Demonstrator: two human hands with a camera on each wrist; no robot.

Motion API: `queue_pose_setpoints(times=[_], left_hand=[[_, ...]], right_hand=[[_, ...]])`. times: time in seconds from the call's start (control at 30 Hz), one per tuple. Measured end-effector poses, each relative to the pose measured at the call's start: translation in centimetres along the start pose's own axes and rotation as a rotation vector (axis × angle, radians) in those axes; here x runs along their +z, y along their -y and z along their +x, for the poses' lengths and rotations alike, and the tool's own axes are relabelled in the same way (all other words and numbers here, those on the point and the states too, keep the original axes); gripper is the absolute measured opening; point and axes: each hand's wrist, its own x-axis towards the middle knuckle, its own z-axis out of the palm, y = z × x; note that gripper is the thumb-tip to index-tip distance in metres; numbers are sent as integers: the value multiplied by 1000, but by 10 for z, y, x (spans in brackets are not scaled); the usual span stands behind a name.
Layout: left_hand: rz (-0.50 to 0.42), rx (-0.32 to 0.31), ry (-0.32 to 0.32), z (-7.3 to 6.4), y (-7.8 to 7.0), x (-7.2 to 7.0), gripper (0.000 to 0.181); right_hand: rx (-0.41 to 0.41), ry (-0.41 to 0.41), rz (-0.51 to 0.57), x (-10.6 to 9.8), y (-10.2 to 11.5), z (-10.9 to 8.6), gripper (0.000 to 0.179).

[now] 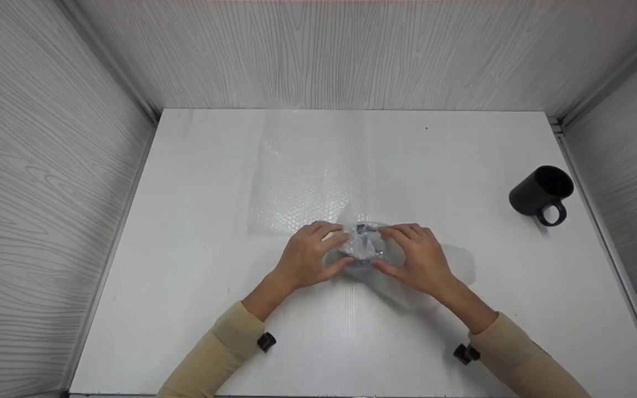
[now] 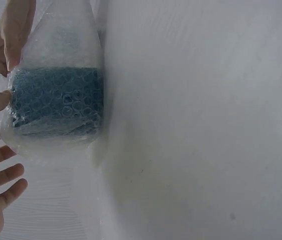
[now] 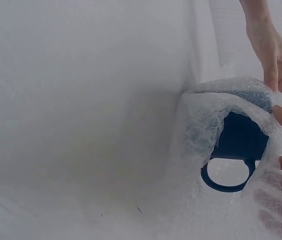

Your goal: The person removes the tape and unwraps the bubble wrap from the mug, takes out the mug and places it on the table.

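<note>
A dark blue mug [image 3: 240,135] stands on the table with bubble wrap [image 2: 56,100] around its body. Through a gap in the wrap, its handle [image 3: 226,186] shows in the right wrist view. My left hand [image 1: 310,254] pinches the wrap along the mug's top left side, thumb toward me and fingers spread on the far side. Across from it, my right hand [image 1: 419,257] holds the wrap at the top right, its fingers partly seen through the plastic. Folded wrap covers most of the mug's mouth.
A sheet of bubble wrap [image 1: 307,182] lies flat behind the hands. A loose flap of wrap [image 1: 459,265] spreads out under the right wrist. Toward the right edge of the white table [image 1: 197,182], a black mug [image 1: 534,193] lies tipped on its side.
</note>
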Motion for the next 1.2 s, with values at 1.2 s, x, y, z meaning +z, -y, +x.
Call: queue_pose_setpoints(times=[1.2], left_hand=[[125, 101, -18, 19, -12, -2, 35]], right_hand=[[32, 28, -3, -1, 1, 2, 64]])
